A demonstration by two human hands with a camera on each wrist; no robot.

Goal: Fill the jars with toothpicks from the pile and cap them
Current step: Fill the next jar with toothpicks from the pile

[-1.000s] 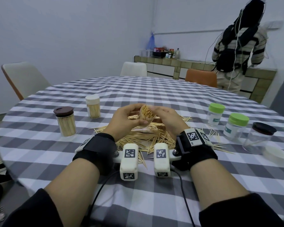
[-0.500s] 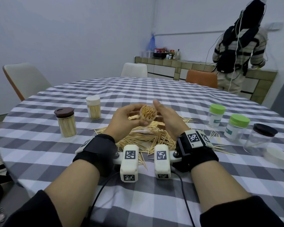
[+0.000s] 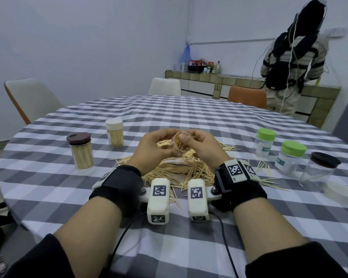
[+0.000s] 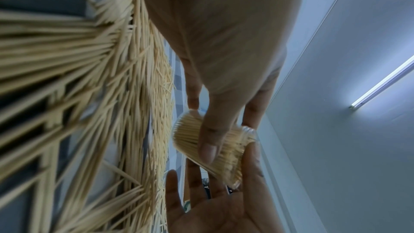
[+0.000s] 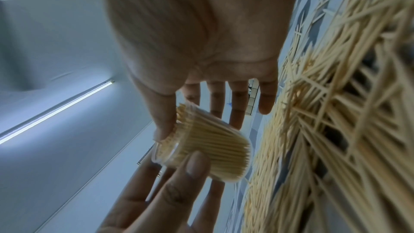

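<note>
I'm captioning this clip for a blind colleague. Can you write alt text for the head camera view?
Both hands, left hand and right hand, hold a small clear jar packed with toothpicks above a loose toothpick pile on a checked tablecloth. Two filled, capped jars stand to the left; three capped jars, apparently almost empty, and a loose white lid lie to the right.

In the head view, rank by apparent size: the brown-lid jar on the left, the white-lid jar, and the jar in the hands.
1. Brown-lid jar, largest.
2. White-lid jar; it stands farther from the camera, so the true gap is unsure.
3. Held jar, looks smallest, but the left hand and right hand hide much of it.
</note>
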